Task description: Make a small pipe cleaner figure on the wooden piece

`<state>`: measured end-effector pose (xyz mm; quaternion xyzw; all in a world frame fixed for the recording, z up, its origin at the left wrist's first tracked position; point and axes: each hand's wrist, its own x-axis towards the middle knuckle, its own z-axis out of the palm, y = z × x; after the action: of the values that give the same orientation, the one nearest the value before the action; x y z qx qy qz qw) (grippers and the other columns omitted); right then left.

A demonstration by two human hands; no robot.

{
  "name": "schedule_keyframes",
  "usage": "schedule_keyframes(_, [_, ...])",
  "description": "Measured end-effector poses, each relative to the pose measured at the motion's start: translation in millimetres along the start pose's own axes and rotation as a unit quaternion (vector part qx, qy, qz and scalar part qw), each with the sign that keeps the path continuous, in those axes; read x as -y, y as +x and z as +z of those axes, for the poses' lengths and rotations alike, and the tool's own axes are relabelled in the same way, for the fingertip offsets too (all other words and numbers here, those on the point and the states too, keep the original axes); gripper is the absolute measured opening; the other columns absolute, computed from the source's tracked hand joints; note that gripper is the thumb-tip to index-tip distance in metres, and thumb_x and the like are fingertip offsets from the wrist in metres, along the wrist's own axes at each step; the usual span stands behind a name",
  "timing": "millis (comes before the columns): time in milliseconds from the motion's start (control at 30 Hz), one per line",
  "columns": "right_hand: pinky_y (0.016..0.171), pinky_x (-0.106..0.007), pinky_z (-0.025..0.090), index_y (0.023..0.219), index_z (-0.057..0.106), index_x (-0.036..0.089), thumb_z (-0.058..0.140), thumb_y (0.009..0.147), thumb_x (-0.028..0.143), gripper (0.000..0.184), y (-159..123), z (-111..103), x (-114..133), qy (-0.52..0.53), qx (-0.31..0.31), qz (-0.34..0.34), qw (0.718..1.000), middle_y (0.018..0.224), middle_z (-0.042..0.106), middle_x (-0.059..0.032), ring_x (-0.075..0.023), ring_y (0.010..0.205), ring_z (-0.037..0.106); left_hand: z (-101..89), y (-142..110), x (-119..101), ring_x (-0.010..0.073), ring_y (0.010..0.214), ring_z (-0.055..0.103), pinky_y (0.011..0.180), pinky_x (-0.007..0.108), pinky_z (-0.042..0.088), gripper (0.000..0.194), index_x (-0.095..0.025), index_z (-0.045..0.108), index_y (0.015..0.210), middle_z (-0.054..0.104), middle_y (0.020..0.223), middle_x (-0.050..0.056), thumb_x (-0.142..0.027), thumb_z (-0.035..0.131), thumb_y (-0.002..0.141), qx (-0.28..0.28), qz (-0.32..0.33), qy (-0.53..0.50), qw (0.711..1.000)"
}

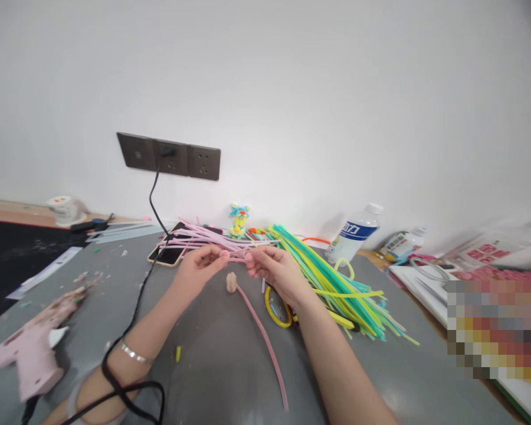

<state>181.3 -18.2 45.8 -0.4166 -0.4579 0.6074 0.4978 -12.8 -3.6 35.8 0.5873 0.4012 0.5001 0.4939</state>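
Observation:
Between my two hands runs a short pink pipe cleaner (pixel 236 257), bent into a narrow shape. My left hand (pixel 203 265) pinches its left end, and my right hand (pixel 272 268) grips the other end with fingers closed. Just below them on the grey table stands a small beige fuzzy piece (pixel 231 282). A long pink pipe cleaner (pixel 263 336) curves from beside it toward the front edge; whether the two are joined I cannot tell. Behind my hands lies a bunch of pale pink pipe cleaners (pixel 203 236).
A pink glue gun (pixel 30 354) lies at left; a black cable (pixel 137 307) crosses my left forearm. Green and yellow pipe cleaners (pixel 336 283), yellow-handled scissors (pixel 278 321) and a bottle (pixel 354 233) are at right. A phone (pixel 166 255) and a colourful figure (pixel 239 220) sit behind.

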Motion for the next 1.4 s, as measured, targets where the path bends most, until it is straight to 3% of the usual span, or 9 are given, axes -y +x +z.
schedule_keyframes(133, [0.053,-0.021,0.046,0.087,0.072,0.016,0.069,0.077,0.057,0.042,-1,-1,2,-0.036,-0.008,-0.033,0.999,0.072,0.068,-0.0033,-0.0108,0.058,0.063,-0.7,1,1,0.0129,0.061,0.052,0.063,0.025,0.042,0.031,-0.018,0.063,0.065,0.059,0.061,-0.002,-0.046,0.075,0.069,-0.021,-0.015,-0.008,1.0])
schedule_keyframes(367, [0.065,-0.029,0.053,0.096,0.069,0.024,0.076,0.075,0.03,0.023,-2,7,-1,-0.171,0.006,-0.199,0.965,0.089,0.068,-0.0036,-0.0185,0.08,0.066,0.7,-1,-1,0.0117,0.06,0.045,0.061,0.025,0.035,0.033,-0.017,0.061,0.064,0.055,0.061,-0.002,-0.046,0.07,0.076,0.005,-0.052,-0.035,0.998])
schedule_keyframes(567, [0.073,-0.035,0.057,0.092,0.074,0.023,0.073,0.079,0.029,0.014,-3,4,-4,-0.213,-0.023,-0.233,0.949,0.087,0.071,-0.0059,-0.0204,0.076,0.069,-0.3,-3,-1,0.012,0.062,0.045,0.063,0.026,0.035,0.033,-0.017,0.059,0.064,0.055,0.063,-0.002,-0.045,0.07,0.077,0.026,-0.058,-0.061,0.996])
schedule_keyframes(800, [0.073,-0.029,0.059,0.101,0.072,0.022,0.066,0.086,0.027,0.017,-2,2,-7,-0.249,0.004,-0.303,0.92,0.093,0.071,-0.0058,-0.0169,0.08,0.069,1.4,-3,-1,0.0111,0.062,0.044,0.062,0.025,0.035,0.031,-0.016,0.059,0.067,0.053,0.064,-0.002,-0.043,0.073,0.073,0.058,-0.123,-0.12,0.983])
schedule_keyframes(933, [0.072,-0.029,0.059,0.114,0.067,0.024,0.062,0.088,0.028,0.026,-3,3,-7,-0.248,0.023,-0.277,0.928,0.1,0.071,-0.0061,-0.017,0.084,0.069,1.1,-2,0,0.0112,0.062,0.044,0.061,0.024,0.034,0.03,-0.016,0.059,0.068,0.053,0.062,-0.003,-0.043,0.074,0.071,0.044,-0.146,-0.12,0.981])
schedule_keyframes(1067, [0.072,-0.031,0.059,0.109,0.069,0.023,0.057,0.091,0.03,0.023,-5,7,-6,-0.231,0.047,-0.251,0.939,0.103,0.07,-0.0074,-0.017,0.081,0.069,0.1,-2,0,0.0106,0.061,0.044,0.059,0.023,0.033,0.033,-0.016,0.058,0.068,0.053,0.063,-0.003,-0.045,0.073,0.071,0.027,-0.142,-0.099,0.984])
schedule_keyframes(1233, [0.067,-0.031,0.059,0.094,0.072,0.019,0.071,0.079,0.039,0.025,4,4,-14,-0.144,-0.014,-0.16,0.976,0.084,0.074,-0.0055,-0.0167,0.067,0.069,-2.4,0,3,0.0103,0.059,0.046,0.058,0.023,0.035,0.036,-0.018,0.052,0.063,0.054,0.062,-0.004,-0.047,0.07,0.074,0.039,-0.113,-0.055,0.991])
schedule_keyframes(1333, [0.064,-0.03,0.058,0.086,0.071,0.017,0.079,0.07,0.042,0.03,13,-3,-21,-0.095,-0.041,-0.098,0.99,0.077,0.075,-0.0052,-0.0173,0.065,0.07,-7.0,4,7,0.0135,0.064,0.054,0.062,0.025,0.041,0.03,-0.017,0.063,0.068,0.062,0.067,-0.001,-0.046,0.069,0.075,0.061,-0.063,0.037,0.995])
schedule_keyframes(1400, [0.063,-0.028,0.057,0.082,0.07,0.017,0.082,0.066,0.041,0.031,17,-7,-26,-0.078,-0.053,-0.077,0.993,0.075,0.075,-0.0047,-0.0171,0.066,0.071,-10.9,8,12,0.0184,0.076,0.063,0.073,0.029,0.047,0.029,-0.017,0.071,0.079,0.072,0.081,0.003,-0.045,0.071,0.074,0.07,-0.038,0.08,0.994])
